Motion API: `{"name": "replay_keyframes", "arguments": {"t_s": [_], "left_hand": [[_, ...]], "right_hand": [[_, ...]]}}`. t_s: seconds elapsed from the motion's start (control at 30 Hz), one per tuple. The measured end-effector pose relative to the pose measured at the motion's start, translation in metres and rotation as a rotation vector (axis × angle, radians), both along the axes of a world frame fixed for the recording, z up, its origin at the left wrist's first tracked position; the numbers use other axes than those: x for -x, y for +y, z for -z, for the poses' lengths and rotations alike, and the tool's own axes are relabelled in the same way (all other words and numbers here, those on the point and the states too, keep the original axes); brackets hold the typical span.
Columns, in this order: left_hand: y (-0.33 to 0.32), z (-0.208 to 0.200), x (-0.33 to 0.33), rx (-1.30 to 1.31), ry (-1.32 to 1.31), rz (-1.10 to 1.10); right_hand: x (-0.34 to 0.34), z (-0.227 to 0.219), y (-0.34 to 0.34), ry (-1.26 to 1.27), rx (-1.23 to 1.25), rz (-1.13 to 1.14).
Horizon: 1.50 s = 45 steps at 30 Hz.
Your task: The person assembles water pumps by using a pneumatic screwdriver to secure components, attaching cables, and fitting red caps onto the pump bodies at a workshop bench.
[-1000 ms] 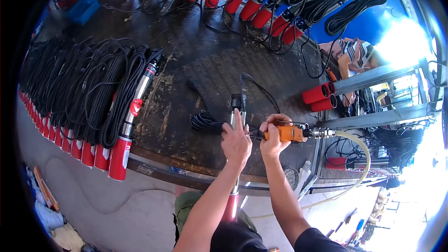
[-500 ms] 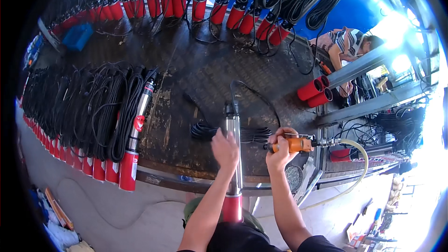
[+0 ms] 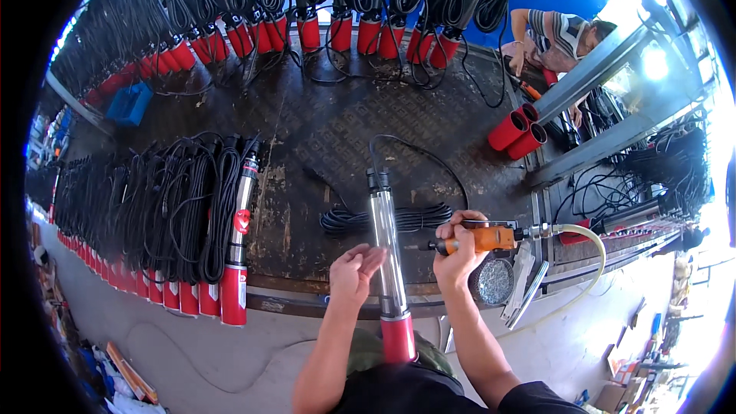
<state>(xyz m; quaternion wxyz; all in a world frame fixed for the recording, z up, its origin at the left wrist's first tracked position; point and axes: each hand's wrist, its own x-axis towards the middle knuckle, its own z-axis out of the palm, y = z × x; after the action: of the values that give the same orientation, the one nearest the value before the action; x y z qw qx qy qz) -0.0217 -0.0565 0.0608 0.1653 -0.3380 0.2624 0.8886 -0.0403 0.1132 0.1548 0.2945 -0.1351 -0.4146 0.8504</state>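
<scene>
A shiny metal pump tube [image 3: 389,238] with a red lower end and a black cap leans over the table's front edge toward my body. My left hand [image 3: 355,272] is at the tube's left side, palm partly up, fingers stretched toward it; whether they touch it is unclear. In my right hand [image 3: 458,249] is an orange air screwdriver [image 3: 494,238], its bit pointing left at the tube. A pale hose [image 3: 586,231] runs from its rear. Behind the tube lies a coiled black cable [image 3: 418,218], and a cable loops from the cap.
A bowl of small metal pieces [image 3: 492,282] sits at the table edge below the screwdriver. Finished-looking pumps with coiled cables [image 3: 234,261] line the left; more red-ended pumps [image 3: 341,33] stand along the back. Red cylinders [image 3: 527,140] lie by a metal frame. A co-worker [image 3: 563,38] sits beyond.
My left hand has moved down and left along the tube, and its palm has turned up. The screwdriver stays in my right hand. The view has shifted slightly.
</scene>
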Motion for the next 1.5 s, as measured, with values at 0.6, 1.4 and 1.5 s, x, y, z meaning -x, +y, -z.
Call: {"name": "replay_keyframes", "arguments": {"t_s": [0.6,1.4,1.5], "left_hand": [[0.026,-0.020,0.023,-0.381,0.151,0.126],[0.045,0.017,0.108,-0.555,-0.204,-0.072],[0.041,0.021,0.108,-0.307,-0.065,-0.013]], "right_hand": [[0.019,-0.016,-0.036,0.105,-0.177,-0.039],[0.100,0.064,-0.039,0.047,-0.592,-0.257],[0.111,0.077,-0.036,0.062,-0.599,-0.276]]}}
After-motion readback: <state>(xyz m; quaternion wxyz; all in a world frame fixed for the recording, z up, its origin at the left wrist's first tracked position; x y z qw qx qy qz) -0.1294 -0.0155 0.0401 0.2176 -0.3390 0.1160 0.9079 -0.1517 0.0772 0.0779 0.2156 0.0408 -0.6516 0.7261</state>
